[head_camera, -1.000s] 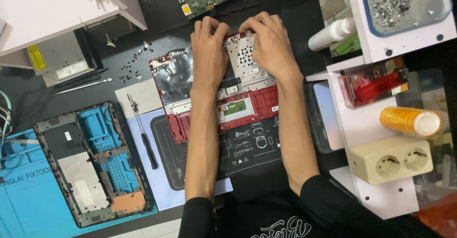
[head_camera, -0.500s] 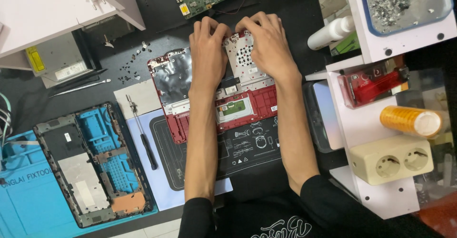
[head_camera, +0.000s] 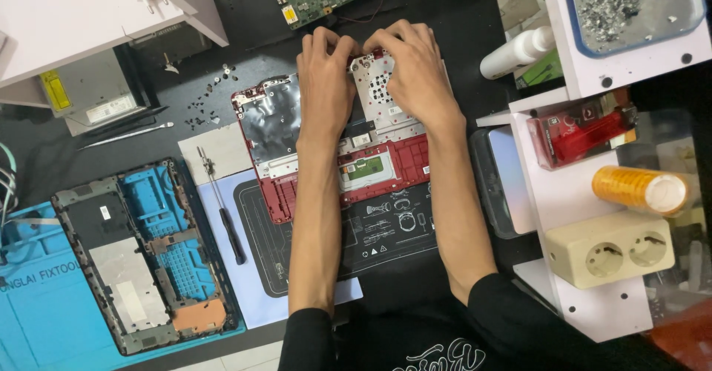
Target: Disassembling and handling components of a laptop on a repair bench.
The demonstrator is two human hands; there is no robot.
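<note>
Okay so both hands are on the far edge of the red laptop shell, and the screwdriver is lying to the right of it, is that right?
Not quite. Both hands, left and right, are on the far edge of the red laptop shell, but the screwdriver lies to its left, on the pale mat, as the head view shows.

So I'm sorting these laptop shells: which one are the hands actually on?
The red laptop shell at centre: both the left hand and right hand press on its far edge. The blue laptop shell lies untouched off to the left.
</note>
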